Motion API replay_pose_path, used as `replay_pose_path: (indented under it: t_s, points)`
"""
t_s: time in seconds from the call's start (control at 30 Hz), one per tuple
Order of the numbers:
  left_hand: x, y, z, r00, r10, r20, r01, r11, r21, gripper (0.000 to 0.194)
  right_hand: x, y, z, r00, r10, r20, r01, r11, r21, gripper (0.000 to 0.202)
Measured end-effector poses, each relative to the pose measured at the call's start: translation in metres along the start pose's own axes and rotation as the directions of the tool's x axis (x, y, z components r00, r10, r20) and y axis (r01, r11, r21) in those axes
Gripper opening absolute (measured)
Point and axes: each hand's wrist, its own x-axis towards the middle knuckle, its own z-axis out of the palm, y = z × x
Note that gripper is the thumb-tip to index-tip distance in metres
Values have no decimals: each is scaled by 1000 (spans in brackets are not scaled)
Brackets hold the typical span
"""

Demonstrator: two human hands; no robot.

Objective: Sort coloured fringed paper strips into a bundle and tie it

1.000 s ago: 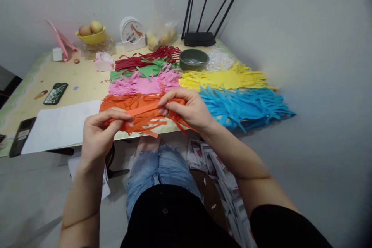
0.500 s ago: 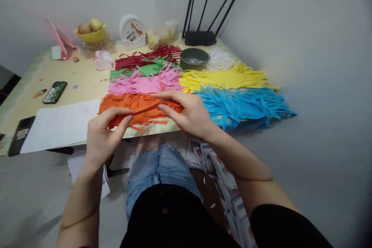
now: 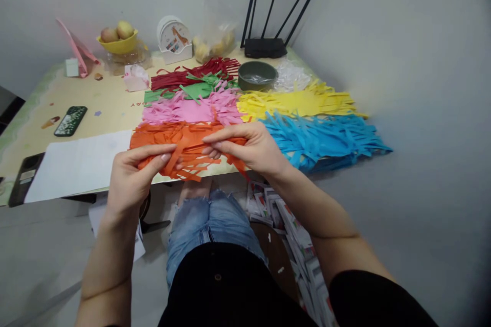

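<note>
Between my two hands I hold a piece of orange fringed paper point(image 3: 181, 152) above the table's front edge. My left hand point(image 3: 134, 171) pinches its left part between thumb and fingers. My right hand point(image 3: 255, 148) grips the other end, and loose orange strips hang below both hands. Just behind lies a pile of orange fringe point(image 3: 153, 134). Farther back are pink fringe point(image 3: 192, 108), green fringe point(image 3: 199, 90) and dark red fringe point(image 3: 172, 78). To the right, yellow fringe point(image 3: 303, 103) and blue fringe point(image 3: 326, 135) lie near my right hand.
A white sheet point(image 3: 76, 166) covers a phone-like dark object point(image 3: 23, 179) partly at front left; another phone point(image 3: 70, 121) lies behind. At the back stand a yellow fruit bowl point(image 3: 118, 47), a green bowl point(image 3: 245, 79) and a router point(image 3: 265, 48). Packets point(image 3: 295, 235) crowd the floor.
The orange paper has turned and spread between my hands, with more strips now hanging down. Both hands have shifted slightly, the left one a little lower.
</note>
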Motion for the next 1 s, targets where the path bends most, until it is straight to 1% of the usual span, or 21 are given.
replay_pose_path:
  t_s: [0.1, 0.2, 0.3, 0.33, 0.37, 0.4, 0.43, 0.47, 0.5, 0.53, 0.57, 0.6, 0.63, 0.67, 0.73, 0.8, 0.83, 0.9, 0.93, 0.97, 1.0]
  points:
    - [2, -1, 3, 1000, 28, -10, -29, 999, -29, 13, 4, 4, -6, 1000, 17, 18, -18, 996, 86, 20]
    - [2, -2, 7, 997, 70, -11, -71, 997, -24, 5, 8, 10, -10, 998, 12, 60, -22, 986, 163, 13]
    - [2, -5, 6, 991, 133, 12, -133, 991, -22, 9, 10, 16, -14, 995, 6, 99, -28, 976, 218, 7]
    - [2, -5, 3, 987, 160, 34, -160, 987, -6, 10, 11, 18, -15, 995, 4, 103, -27, 976, 218, 5]
    - [3, -3, -1, 980, 180, 81, -182, 983, 25, 11, 11, 18, -16, 995, -1, 103, -19, 980, 198, 5]
    - [4, 0, -6, 968, 189, 166, -203, 977, 72, 12, 12, 18, -18, 995, -12, 103, -4, 988, 153, 6]
    - [7, 4, -11, 941, 184, 283, -226, 966, 125, 11, 13, 17, -19, 994, -30, 106, 22, 997, 78, 8]
    - [9, 9, -16, 904, 167, 395, -252, 951, 176, 11, 13, 15, -20, 992, -53, 115, 56, 998, -23, 10]
    - [13, 14, -20, 869, 149, 471, -279, 935, 219, 12, 14, 12, -21, 988, -79, 134, 97, 986, -138, 13]
    - [16, 19, -22, 851, 143, 506, -304, 919, 252, 13, 15, 9, -21, 980, -107, 165, 146, 958, -248, 16]
    - [19, 24, -21, 854, 150, 498, -324, 903, 282, 15, 16, 6, -21, 969, -134, 207, 199, 919, -340, 18]
    - [22, 27, -18, 870, 160, 467, -331, 891, 312, 18, 17, 2, -20, 954, -160, 254, 255, 877, -407, 19]
    - [25, 29, -13, 884, 154, 442, -324, 883, 340, 21, 18, -1, -19, 936, -184, 299, 308, 839, -449, 20]
    - [27, 29, -7, 887, 129, 443, -308, 880, 362, 25, 19, -4, -19, 918, -207, 338, 355, 808, -471, 20]
    - [31, 26, 5, 869, 50, 493, -265, 888, 377, 26, 19, -8, -18, 889, -243, 389, 423, 762, -490, 19]
    - [33, 21, 13, 852, 23, 523, -249, 896, 367, 24, 18, -9, -19, 871, -267, 412, 462, 729, -505, 18]
    - [34, 18, 15, 852, 45, 521, -271, 890, 366, 24, 17, -9, -20, 864, -276, 421, 478, 713, -513, 18]
    - [35, 12, 16, 859, 161, 487, -382, 834, 399, 24, 14, -8, -24, 859, -285, 425, 494, 679, -543, 18]
    - [35, 8, 16, 851, 246, 463, -460, 773, 436, 23, 12, -7, -25, 863, -279, 421, 489, 668, -561, 19]
    - [36, 4, 15, 832, 342, 437, -538, 690, 484, 21, 11, -6, -27, 873, -255, 415, 469, 670, -576, 18]
    - [36, -1, 15, 797, 439, 415, -604, 589, 536, 19, 11, -5, -28, 890, -215, 403, 430, 690, -582, 19]
